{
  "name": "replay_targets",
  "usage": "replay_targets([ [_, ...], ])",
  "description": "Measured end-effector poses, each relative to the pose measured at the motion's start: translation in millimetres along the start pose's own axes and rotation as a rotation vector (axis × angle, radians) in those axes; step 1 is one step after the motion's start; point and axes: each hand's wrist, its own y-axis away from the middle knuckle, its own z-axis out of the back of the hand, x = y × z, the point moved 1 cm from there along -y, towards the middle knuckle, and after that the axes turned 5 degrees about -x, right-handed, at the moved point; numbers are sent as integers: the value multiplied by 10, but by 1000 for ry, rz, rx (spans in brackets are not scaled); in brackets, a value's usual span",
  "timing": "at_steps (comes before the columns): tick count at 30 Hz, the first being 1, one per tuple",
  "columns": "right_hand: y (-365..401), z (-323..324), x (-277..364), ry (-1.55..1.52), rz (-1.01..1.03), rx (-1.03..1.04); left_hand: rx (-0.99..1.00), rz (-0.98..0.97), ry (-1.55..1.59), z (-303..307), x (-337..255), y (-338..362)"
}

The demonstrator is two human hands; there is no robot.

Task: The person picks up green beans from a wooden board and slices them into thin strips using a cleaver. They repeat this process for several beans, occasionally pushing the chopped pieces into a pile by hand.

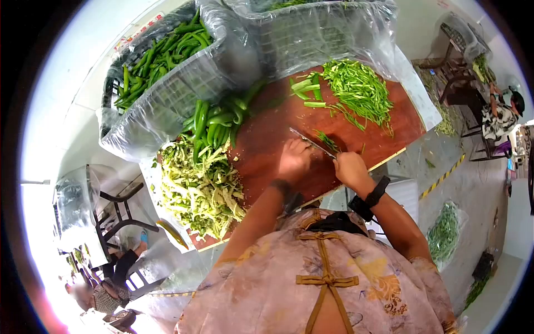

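My right hand is wrapped round the handle of a knife, whose blade lies slantwise over the reddish-brown cutting board. Close to the blade on its near side, my left hand rests low over the board with its fingers curled. Glare blurs the fingers, and whatever is under them is hidden. A few thin green shreds lie just beyond the blade. Farther back is a heap of cut green strips, with several larger light-green pieces at its left.
On the board's left are whole green peppers and a big pile of pale yellow-green shreds. Plastic-lined crates stand behind the board, one holding green peppers. Other people sit at the far left and far right. A bag of greens lies on the floor.
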Motion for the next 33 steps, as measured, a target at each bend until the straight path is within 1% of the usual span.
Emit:
replay_targets([
  [2,-23,9,29,1,-6,15,-27,23,2,13,-5,-5],
  [8,-73,-71,-15,25,2,46,18,23,4,-13,43,24],
  [10,-120,-146,-38,50,30,36,-64,5,45,20,22,2],
  [14,-336,-279,106,42,7,24,-110,4,84,43,37,-23],
  [17,-458,-319,180,26,52,-36,-69,-42,139,-7,108,23],
  [19,-487,-346,151,7,10,-38,85,-23,41,-29,120,4],
  [20,-473,-340,121,7,10,-45,83,-29,38,-38,123,-11],
  [22,-390,-306,32,58,-11,-46,-146,-137,83,-19,116,-42],
  [23,-331,-275,-46,60,-13,-52,-148,-144,83,-37,131,-29],
  [25,-181,-177,-188,80,45,-121,-115,-72,94,-197,248,97],
  [26,-71,-133,-220,82,42,-126,-115,-78,96,-246,294,136],
  [28,203,29,-171,42,10,-79,-148,195,111,-180,345,125],
  [29,309,9,-179,41,4,-88,-145,184,112,-81,346,118],
  [31,465,-87,-202,86,39,-27,-252,177,-5,394,177,-49],
  [32,510,-125,-188,127,72,-10,-218,217,-33,454,165,-53],
  [33,528,-161,-175,124,69,-19,-217,208,-35,454,213,-14],
])
